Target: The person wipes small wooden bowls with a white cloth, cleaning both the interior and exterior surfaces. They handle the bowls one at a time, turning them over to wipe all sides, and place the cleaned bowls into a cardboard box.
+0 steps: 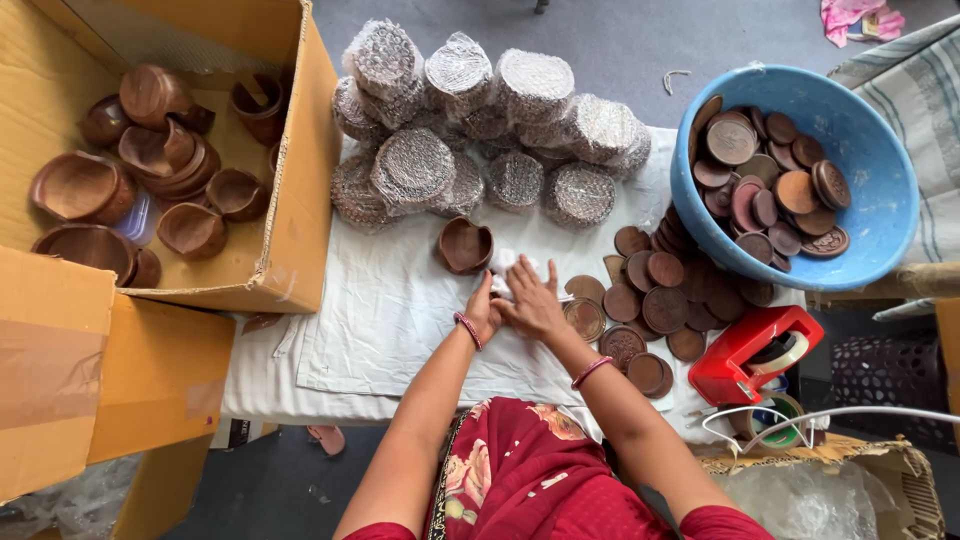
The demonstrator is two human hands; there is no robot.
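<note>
While both hands are pressing a small white wrapped bundle flat, the left hand at eight o'clock and the right hand open-fingered over it, the brown bowl at eleven o'clock is risking a knock.

Two hands work on a white cloth.
The left hand and right hand press a small white wrap beside a brown bowl; brown lids lie near.

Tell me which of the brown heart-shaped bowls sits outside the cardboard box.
The single brown bowl on the white cloth, just above the left hand. All the other bowls lie piled inside the open cardboard box at the left.
</note>
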